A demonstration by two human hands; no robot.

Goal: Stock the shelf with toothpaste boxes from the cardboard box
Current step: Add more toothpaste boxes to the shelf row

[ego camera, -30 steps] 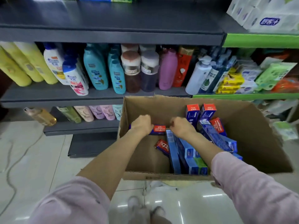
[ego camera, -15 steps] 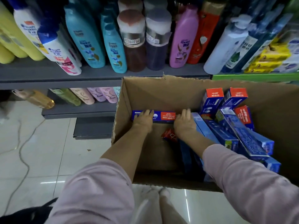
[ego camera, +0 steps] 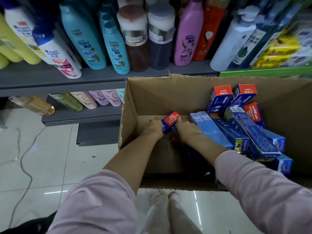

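Note:
An open cardboard box (ego camera: pixel 130 105) stands on the floor in front of the shelves. Both my hands are deep inside it. My left hand (ego camera: pixel 152 128) and my right hand (ego camera: pixel 186 130) together grip a blue toothpaste box (ego camera: pixel 170 121) with a red end, tilted up between them. Several more blue and red toothpaste boxes (ego camera: pixel 236 125) lie and lean in a pile on the box's right side. Another small red pack shows just below my hands, mostly hidden.
A grey shelf (ego camera: pixel 101 76) behind the box carries shampoo bottles (ego camera: pixel 114 44). A lower shelf (ego camera: pixel 81 115) holds pastel bottles. A green-edged shelf (ego camera: pixel 263 71) with yellow packs is at the right. A cable (ego camera: pixel 25 159) runs over the white tiled floor at left.
The toothpaste box lay flat along the carton's far wall; now both hands have it turned on end, red end up. The view has moved closer and lower.

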